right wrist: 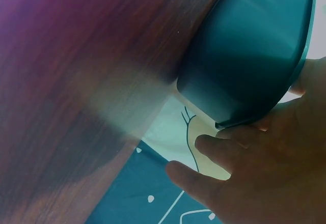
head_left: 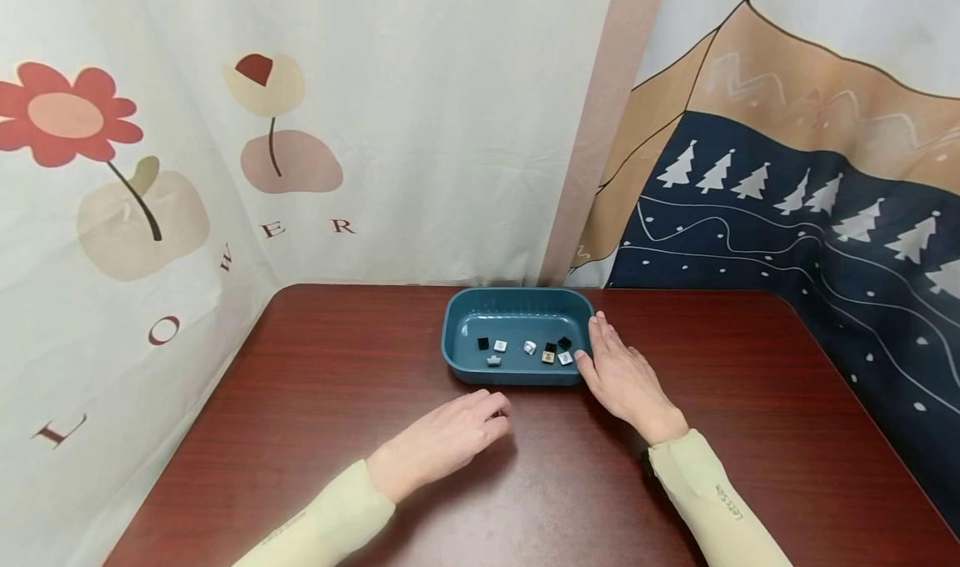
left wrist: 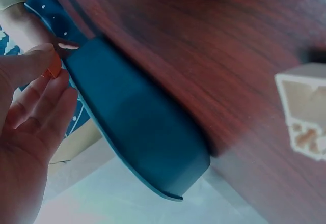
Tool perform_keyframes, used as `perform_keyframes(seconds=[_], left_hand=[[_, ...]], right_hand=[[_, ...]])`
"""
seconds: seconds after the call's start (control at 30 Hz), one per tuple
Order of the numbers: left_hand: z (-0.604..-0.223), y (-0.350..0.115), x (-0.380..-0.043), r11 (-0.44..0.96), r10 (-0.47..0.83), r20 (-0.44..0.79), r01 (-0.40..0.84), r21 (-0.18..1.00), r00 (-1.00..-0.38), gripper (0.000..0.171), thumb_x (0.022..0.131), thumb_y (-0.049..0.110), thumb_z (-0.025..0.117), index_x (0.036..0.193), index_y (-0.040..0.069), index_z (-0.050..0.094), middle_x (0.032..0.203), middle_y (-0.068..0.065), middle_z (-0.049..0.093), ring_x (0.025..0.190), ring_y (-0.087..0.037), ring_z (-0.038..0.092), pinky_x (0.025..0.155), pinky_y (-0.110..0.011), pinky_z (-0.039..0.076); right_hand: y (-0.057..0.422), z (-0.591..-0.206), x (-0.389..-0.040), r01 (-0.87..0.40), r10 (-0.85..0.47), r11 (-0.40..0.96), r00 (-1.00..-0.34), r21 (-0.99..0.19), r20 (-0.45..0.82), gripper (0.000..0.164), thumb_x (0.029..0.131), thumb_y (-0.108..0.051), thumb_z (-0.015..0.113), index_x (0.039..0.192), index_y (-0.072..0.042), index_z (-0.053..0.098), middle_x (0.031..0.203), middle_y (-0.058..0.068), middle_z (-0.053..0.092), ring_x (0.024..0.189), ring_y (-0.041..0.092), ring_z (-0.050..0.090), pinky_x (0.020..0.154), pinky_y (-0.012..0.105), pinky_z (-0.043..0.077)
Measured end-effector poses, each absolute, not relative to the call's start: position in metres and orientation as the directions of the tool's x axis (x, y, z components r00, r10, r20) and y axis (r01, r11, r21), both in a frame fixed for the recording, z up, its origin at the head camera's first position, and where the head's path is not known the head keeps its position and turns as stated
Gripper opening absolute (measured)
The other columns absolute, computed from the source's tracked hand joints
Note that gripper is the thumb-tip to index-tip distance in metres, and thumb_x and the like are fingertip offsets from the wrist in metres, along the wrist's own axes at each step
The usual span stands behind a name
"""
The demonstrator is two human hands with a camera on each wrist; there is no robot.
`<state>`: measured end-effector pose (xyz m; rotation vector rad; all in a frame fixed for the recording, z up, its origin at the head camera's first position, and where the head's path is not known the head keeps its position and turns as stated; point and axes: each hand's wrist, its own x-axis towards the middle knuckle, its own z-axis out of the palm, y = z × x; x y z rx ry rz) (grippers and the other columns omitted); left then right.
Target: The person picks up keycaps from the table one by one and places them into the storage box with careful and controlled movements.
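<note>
A blue-green rectangular tray (head_left: 480, 378) stands at the back of the table, with several small black, white and tan keycap-like pieces (head_left: 500, 346) spread over its floor. My left hand (head_left: 453, 438) is in front of the tray, close above the table. Between its thumb and fingers it pinches a small orange piece (left wrist: 54, 65), mostly covered by the fingertips and hidden in the head view. My right hand (head_left: 626, 375) rests against the tray's right end, fingers extended, thumb at the rim. In the right wrist view its spread fingers (right wrist: 214, 158) lie along the tray's side.
The reddish-brown table (head_left: 337, 367) runs back to a pale curtain (head_left: 427, 133) with flower prints and a dark blue cloth (head_left: 750, 242) with tree prints at the right. A blurred pale hollow object (left wrist: 305, 109) shows at the left wrist view's right edge.
</note>
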<state>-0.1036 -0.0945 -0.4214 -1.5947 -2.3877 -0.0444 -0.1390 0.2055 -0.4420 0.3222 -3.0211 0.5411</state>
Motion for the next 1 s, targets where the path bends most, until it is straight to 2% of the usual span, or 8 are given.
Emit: perform_keyframes(seconds=[0.23, 0.53, 0.77, 1.0], left_hand=[[-0.417, -0.094, -0.106, 0.402, 0.866, 0.334, 0.915, -0.023, -0.372, 0.024, 0.092, -0.006, 0.068, 0.105, 0.013, 0.071, 0.111, 0.001, 0.058, 0.098, -0.013, 0.056, 0.089, -0.022, 0.049], [-0.410, -0.091, -0.112, 0.423, 0.799, 0.443, 0.903, 0.068, -0.408, 0.028, 0.093, -0.002, 0.073, 0.118, 0.010, 0.073, 0.115, -0.002, 0.062, 0.106, -0.015, 0.062, 0.095, -0.024, 0.051], [-0.407, -0.084, -0.124, 0.434, 0.705, 0.569, 0.892, 0.128, -0.424, 0.021, 0.093, -0.002, 0.074, 0.112, 0.007, 0.074, 0.113, -0.006, 0.063, 0.103, -0.017, 0.064, 0.091, -0.022, 0.053], [-0.405, -0.078, -0.134, 0.450, 0.655, 0.595, 0.873, 0.188, -0.466, 0.025, 0.089, 0.000, 0.080, 0.112, 0.005, 0.075, 0.113, -0.008, 0.064, 0.102, -0.018, 0.066, 0.088, -0.021, 0.055]], right_hand=[[0.205, -0.442, -0.139, -0.210, -0.193, 0.917, -0.978, -0.339, 0.084, 0.070, 0.110, -0.035, 0.045, 0.159, 0.010, 0.024, 0.168, 0.025, 0.020, 0.152, 0.042, 0.028, 0.114, 0.064, 0.034], [0.205, -0.440, -0.138, -0.200, -0.189, 0.918, -0.980, -0.344, 0.067, 0.071, 0.110, -0.035, 0.044, 0.160, 0.009, 0.022, 0.168, 0.024, 0.018, 0.153, 0.042, 0.026, 0.114, 0.064, 0.034], [0.205, -0.441, -0.139, -0.198, -0.187, 0.917, -0.980, -0.347, 0.065, 0.071, 0.110, -0.036, 0.044, 0.160, 0.009, 0.021, 0.169, 0.024, 0.017, 0.153, 0.042, 0.025, 0.114, 0.064, 0.033], [0.205, -0.441, -0.140, -0.193, -0.184, 0.919, -0.981, -0.345, 0.058, 0.071, 0.110, -0.036, 0.044, 0.160, 0.008, 0.022, 0.169, 0.024, 0.017, 0.153, 0.042, 0.025, 0.114, 0.065, 0.033]])
